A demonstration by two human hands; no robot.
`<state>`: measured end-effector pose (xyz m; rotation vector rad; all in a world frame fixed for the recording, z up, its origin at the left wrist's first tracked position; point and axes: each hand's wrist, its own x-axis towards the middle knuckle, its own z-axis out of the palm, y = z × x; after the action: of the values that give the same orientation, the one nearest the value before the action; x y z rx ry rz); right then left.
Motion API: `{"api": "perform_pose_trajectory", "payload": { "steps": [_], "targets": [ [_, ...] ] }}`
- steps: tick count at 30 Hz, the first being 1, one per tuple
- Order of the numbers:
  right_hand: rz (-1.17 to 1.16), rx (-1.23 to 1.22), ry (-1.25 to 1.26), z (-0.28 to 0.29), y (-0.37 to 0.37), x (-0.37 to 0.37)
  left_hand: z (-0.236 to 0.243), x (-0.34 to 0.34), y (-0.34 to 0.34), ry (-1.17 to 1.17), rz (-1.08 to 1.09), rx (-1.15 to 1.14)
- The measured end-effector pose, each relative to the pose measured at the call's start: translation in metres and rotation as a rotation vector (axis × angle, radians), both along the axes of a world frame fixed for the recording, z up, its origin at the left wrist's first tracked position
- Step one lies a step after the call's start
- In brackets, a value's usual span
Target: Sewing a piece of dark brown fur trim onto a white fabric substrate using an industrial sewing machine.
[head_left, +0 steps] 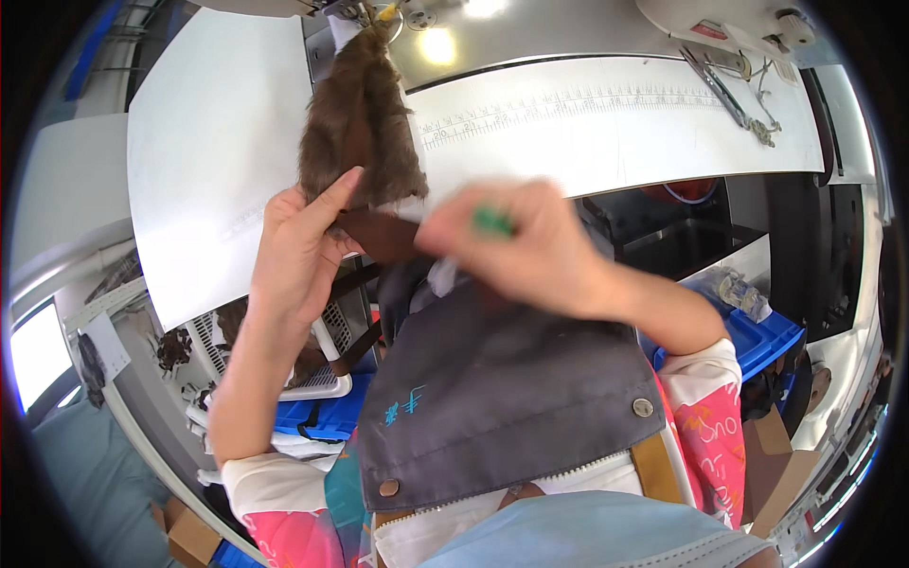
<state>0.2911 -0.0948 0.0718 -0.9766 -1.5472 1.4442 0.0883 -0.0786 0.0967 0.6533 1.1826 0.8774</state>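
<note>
A brown fur piece with a smooth brown stripe down its middle lies on the white table, its far end under the sewing machine's needle area. My left hand pinches its near end, thumb on top. From there a smooth brown fabric strip hangs over the table's front edge toward my right hand. That hand is blurred by motion, its fingers closed at the strip's end. A small green object shows at its fingers; its kind is too smeared to make out.
Ruler markings run along the white table. Metal tweezers lie at the far right, near another machine part. Below the table are a white plastic basket with brown pieces, a blue bin and a cardboard box.
</note>
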Motion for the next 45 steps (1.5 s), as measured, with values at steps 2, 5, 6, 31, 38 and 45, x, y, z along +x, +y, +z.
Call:
{"api": "perform_pose_trajectory", "payload": {
  "steps": [2, 5, 6, 31, 38, 45],
  "targets": [
    [-0.106, -0.326, 0.079, -0.001, 0.037, 0.005, 0.017, 0.010, 0.002, 0.059, 0.051, -0.031],
    [0.009, -0.587, 0.240, -0.010, 0.084, -0.002, 0.013, 0.007, 0.004, 0.145, 0.004, -0.058],
    [0.010, -0.585, 0.240, -0.011, 0.089, -0.013, 0.010, 0.005, 0.002, 0.178, -0.067, -0.052],
    [-0.115, -0.813, 0.164, -0.018, 0.029, -0.040, -0.061, 0.003, 0.068, 1.496, -0.515, 1.184],
    [-0.142, -0.268, -0.085, 0.001, 0.020, 0.023, -0.078, 0.005, 0.052, 1.483, -0.316, 1.233],
    [-0.243, 0.661, -1.004, -0.015, 0.048, 0.028, -0.078, 0.008, 0.049, 1.445, -0.274, 1.166]
  ]
}}
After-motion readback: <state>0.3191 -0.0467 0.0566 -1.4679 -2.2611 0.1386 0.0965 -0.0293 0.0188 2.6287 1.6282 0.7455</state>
